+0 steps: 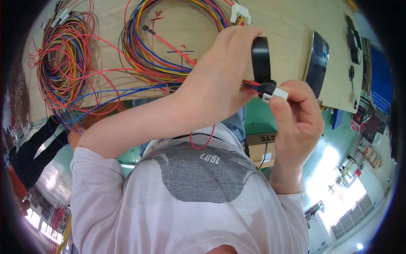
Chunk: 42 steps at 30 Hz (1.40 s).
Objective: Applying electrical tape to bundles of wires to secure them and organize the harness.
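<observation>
My right hand (298, 120) pinches a white plastic connector (277, 94) between thumb and fingers. Black tape (267, 87) wraps the wires just behind the connector, and short red and blue wires (251, 85) run from there toward my left hand. A roll of black tape (260, 59), seen edge-on, stands upright against my left hand (224, 70). That hand is curled round the roll and close to the wires, its fingertips mostly hidden behind it.
A large coil of coloured wires (131, 46) lies on the wooden table (292, 25), with a second tangled bundle (63, 55) at the left. A white connector block (241, 15) sits at the back. To the right are a dark glossy device (317, 63) and small scissors (351, 73).
</observation>
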Tool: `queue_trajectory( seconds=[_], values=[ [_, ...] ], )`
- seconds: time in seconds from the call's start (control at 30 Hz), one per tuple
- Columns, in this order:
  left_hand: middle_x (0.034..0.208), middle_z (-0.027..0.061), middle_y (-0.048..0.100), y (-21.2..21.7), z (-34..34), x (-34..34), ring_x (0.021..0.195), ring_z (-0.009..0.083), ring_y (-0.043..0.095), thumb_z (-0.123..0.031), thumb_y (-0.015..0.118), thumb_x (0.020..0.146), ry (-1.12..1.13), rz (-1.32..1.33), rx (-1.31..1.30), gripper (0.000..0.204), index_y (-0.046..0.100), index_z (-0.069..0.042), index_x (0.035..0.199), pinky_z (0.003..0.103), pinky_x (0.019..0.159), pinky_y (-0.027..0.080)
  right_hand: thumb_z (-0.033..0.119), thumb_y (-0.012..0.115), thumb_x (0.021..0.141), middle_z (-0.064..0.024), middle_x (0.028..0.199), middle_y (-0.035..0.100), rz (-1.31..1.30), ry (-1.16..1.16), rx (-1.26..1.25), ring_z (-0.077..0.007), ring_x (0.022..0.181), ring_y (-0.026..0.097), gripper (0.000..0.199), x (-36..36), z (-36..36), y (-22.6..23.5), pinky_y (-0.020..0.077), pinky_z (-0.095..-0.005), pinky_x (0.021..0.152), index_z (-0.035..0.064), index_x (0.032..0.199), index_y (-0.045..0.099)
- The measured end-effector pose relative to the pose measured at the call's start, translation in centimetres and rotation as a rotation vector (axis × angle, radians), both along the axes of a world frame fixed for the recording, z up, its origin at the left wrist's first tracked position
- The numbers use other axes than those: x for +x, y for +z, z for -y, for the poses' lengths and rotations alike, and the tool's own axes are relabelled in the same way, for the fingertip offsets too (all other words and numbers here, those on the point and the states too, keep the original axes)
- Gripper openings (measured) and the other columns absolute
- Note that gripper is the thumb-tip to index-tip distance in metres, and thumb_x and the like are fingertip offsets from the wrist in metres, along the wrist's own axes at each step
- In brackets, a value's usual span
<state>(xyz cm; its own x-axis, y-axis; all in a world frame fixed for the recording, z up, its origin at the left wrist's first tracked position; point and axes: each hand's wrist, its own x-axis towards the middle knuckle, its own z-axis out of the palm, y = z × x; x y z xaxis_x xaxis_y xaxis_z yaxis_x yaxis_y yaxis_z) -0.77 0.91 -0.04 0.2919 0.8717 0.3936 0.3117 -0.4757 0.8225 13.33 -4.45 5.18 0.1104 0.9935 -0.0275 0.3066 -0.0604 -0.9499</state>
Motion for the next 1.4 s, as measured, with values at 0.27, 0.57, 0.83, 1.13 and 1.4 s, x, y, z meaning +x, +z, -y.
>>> queue_trajectory(
  seconds=[0.27, 0.57, 0.83, 1.13, 1.4],
  values=[
    [0.104, 0.0025, 0.051, 0.7, -0.8, -1.5, 0.098, 0.0102, 0.05, 0.012, 0.064, 0.062, -0.482, 0.548, -0.992, 0.078, 0.029, -0.006, 0.129, 0.023, 0.08, 0.043, -0.005, 0.064, 0.071, -0.0087, 0.086, 0.054, -0.123, 0.098, 0.116, -0.0119, 0.073, 0.049, 0.018, 0.0, 0.2, -0.6, 0.0392, -0.0214, 0.066, -0.0027, 0.086, 0.056],
    [0.087, 0.0056, 0.058, 0.7, -2.1, -1.5, 0.075, 0.013, 0.059, -0.027, 0.055, 0.08, -0.487, 0.842, -1.31, 0.046, 0.045, 0.0, 0.115, 0.026, 0.069, 0.049, -0.002, 0.069, 0.065, -0.011, 0.083, 0.055, 0.055, 0.204, 0.219, -0.018, 0.073, 0.051, 0.023, 0.6, 0.2, -0.5, 0.0394, -0.0246, 0.064, -0.0025, 0.085, 0.057],
    [0.078, 0.0053, 0.058, 2.8, -4.0, -2.1, 0.072, 0.0144, 0.06, -0.024, 0.068, 0.068, -0.518, 0.669, -1.181, 0.033, 0.056, 0.0, 0.088, 0.027, 0.067, 0.051, -0.004, 0.068, 0.065, -0.0087, 0.084, 0.054, -0.002, 0.097, 0.079, -0.0157, 0.075, 0.05, 0.022, 0.6, 0.6, -0.6, 0.0384, -0.0232, 0.063, -0.003, 0.082, 0.055],
    [0.089, 0.0068, 0.057, 6.0, -3.5, -2.6, 0.076, 0.0079, 0.052, -0.019, 0.057, 0.082, -0.545, 0.731, -1.236, 0.037, 0.047, 0.004, 0.11, 0.023, 0.065, 0.044, -0.003, 0.061, 0.077, -0.0028, 0.081, 0.055, -0.381, -0.044, -0.204, -0.0062, 0.071, 0.049, 0.012, 0.1, 0.2, -0.2, 0.0394, -0.0178, 0.065, -0.0028, 0.086, 0.053],
    [0.099, 0.0128, 0.056, 4.3, -0.5, -3.2, 0.095, 0.019, 0.056, -0.014, 0.077, 0.051, -0.546, 0.269, -0.431, 0.069, 0.046, 0.002, 0.111, 0.029, 0.079, 0.045, 0.015, 0.06, 0.082, -0.0018, 0.076, 0.059, -0.632, -0.078, -0.416, -0.0055, 0.065, 0.052, 0.015, 1.5, -0.9, -1.3, 0.0409, -0.0185, 0.06, 0.0004, 0.087, 0.057]
  ],
)
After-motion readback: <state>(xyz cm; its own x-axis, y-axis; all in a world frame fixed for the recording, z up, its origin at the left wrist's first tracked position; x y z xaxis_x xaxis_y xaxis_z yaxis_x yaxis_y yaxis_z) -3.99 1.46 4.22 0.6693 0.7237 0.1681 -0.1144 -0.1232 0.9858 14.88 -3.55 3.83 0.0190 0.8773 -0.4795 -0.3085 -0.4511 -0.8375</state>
